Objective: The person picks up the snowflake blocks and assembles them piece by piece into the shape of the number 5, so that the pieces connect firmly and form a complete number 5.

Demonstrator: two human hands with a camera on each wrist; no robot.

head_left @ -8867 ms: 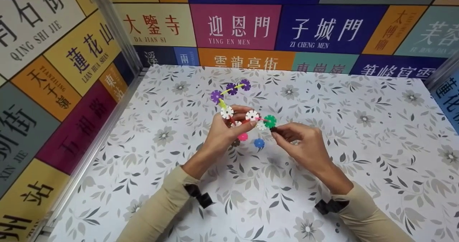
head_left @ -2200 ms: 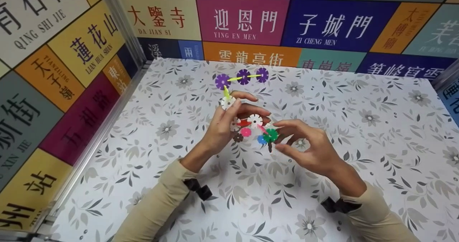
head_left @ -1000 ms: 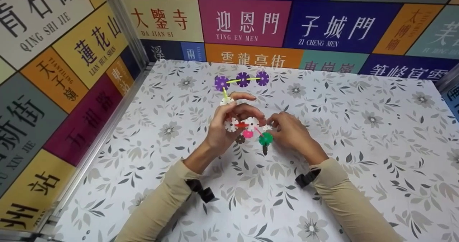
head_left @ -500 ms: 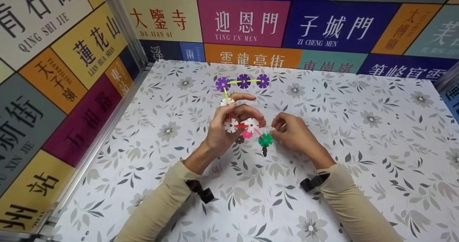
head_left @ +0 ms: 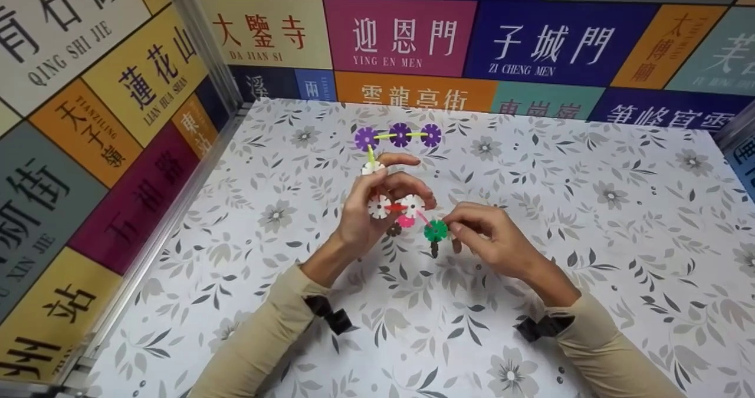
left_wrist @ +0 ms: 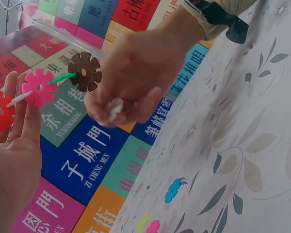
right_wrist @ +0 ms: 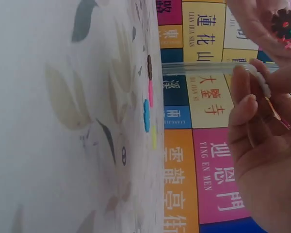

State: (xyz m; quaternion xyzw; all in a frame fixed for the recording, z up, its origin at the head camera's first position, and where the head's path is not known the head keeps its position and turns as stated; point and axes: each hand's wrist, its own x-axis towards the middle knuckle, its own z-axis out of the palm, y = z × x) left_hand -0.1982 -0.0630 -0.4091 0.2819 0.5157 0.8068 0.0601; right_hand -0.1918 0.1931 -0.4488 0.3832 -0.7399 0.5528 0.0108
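The left hand (head_left: 361, 215) grasps a chain of discs (head_left: 406, 202) above the surface (head_left: 413, 327); the right hand's (head_left: 501, 242) fingers pinch a white disc (right_wrist: 260, 80) beside the green disc (head_left: 435, 230).

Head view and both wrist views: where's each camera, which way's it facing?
Head: on the head, facing forward and down at the table; left hand, right hand and sleeves show.
Left wrist: on that wrist, facing past left hand and disc chain toward right hand and wall.
Right wrist: on that wrist, facing right hand, table and wall; left hand partly shows.
Both wrist views share the blue piece.
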